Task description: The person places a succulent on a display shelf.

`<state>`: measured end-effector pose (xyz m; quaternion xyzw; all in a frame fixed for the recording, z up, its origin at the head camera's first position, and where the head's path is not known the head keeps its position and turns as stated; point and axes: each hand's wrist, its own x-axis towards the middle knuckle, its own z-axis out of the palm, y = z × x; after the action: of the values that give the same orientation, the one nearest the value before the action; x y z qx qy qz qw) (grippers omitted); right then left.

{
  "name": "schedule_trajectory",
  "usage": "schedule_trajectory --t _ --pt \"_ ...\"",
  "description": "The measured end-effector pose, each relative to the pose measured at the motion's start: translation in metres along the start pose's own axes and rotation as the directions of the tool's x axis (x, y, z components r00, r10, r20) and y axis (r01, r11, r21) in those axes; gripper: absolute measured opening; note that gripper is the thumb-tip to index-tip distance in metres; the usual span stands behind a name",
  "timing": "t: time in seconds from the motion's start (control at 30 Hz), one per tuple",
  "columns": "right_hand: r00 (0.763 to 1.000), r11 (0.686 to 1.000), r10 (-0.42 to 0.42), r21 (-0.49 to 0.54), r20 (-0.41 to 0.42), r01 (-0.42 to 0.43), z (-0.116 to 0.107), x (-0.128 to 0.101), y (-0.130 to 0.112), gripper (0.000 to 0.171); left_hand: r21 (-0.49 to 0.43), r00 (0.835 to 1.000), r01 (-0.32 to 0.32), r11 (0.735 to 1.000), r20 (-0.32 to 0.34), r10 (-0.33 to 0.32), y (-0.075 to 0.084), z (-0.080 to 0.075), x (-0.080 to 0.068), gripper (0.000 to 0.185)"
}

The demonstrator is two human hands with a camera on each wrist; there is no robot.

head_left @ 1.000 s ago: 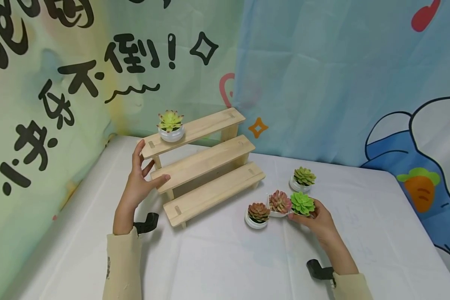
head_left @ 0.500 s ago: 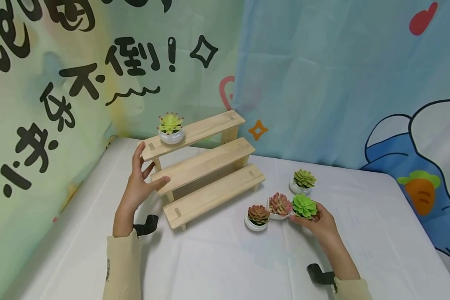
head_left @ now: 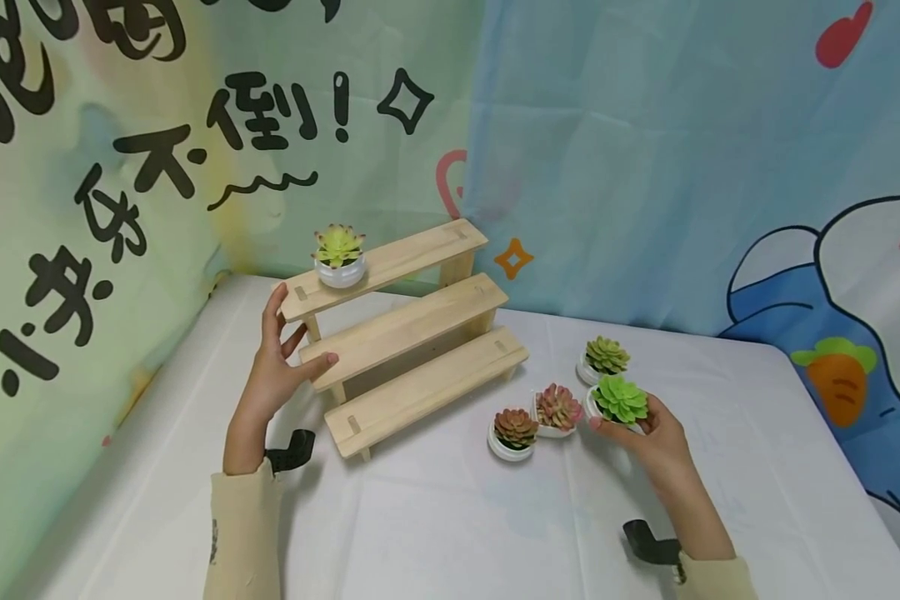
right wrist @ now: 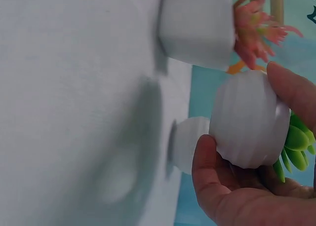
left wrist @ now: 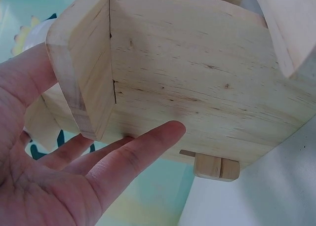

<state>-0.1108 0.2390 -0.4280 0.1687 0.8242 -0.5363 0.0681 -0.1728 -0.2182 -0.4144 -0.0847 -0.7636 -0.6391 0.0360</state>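
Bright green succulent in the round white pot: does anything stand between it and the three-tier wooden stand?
Yes, low down: a pink succulent in an angular white pot stands between the green succulent and the lowest wooden tier; above that pot, nothing visible blocks.

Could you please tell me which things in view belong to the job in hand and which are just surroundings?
Seemingly part of the job:
tiered wooden shelf, touched by the left hand
bright green succulent, held by the right hand
yellow-green succulent
pink succulent
brown succulent
olive-green succulent

Just surroundings:
white tablecloth
printed backdrop
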Motion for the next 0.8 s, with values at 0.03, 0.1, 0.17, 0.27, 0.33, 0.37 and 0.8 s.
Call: schedule_trajectory --t 0.03,0.1,0.17,0.27,0.33,0.37,0.8 --pt "1.000 1.000 0.005 -0.002 -0.005 -0.005 0.000 0.000 -0.002 0.092 -0.002 1.000 0.003 1.000 0.000 -0.003 0.000 0.000 0.000 0.110" --pt "1.000 1.000 0.013 -0.005 -0.019 -0.013 -0.001 -0.002 -0.005 0.093 -0.005 1.000 0.009 1.000 0.000 -0.009 0.000 0.000 0.000 0.110" --pt "1.000 1.000 0.010 -0.006 -0.029 -0.010 -0.003 -0.003 -0.009 0.093 -0.007 1.000 0.009 1.000 0.001 -0.009 -0.001 0.000 0.000 0.110" --pt "0.999 1.000 -0.004 -0.009 -0.034 0.004 -0.005 -0.006 -0.016 0.093 -0.007 1.000 -0.002 1.000 0.002 0.002 -0.001 0.000 0.001 0.110" --pt "0.999 1.000 -0.016 -0.010 -0.032 0.016 -0.006 -0.007 -0.021 0.094 -0.007 1.000 -0.010 1.000 0.002 0.010 -0.001 -0.001 0.001 0.110" --pt "0.999 1.000 -0.020 -0.017 -0.032 0.019 -0.006 -0.007 -0.024 0.094 -0.007 1.000 -0.013 1.000 0.002 0.013 -0.001 -0.001 0.001 0.110" --pt "0.990 0.985 -0.143 -0.097 0.008 0.143 -0.007 0.006 -0.057 0.086 -0.004 1.000 -0.026 1.000 0.000 0.026 -0.002 0.000 0.004 0.110"
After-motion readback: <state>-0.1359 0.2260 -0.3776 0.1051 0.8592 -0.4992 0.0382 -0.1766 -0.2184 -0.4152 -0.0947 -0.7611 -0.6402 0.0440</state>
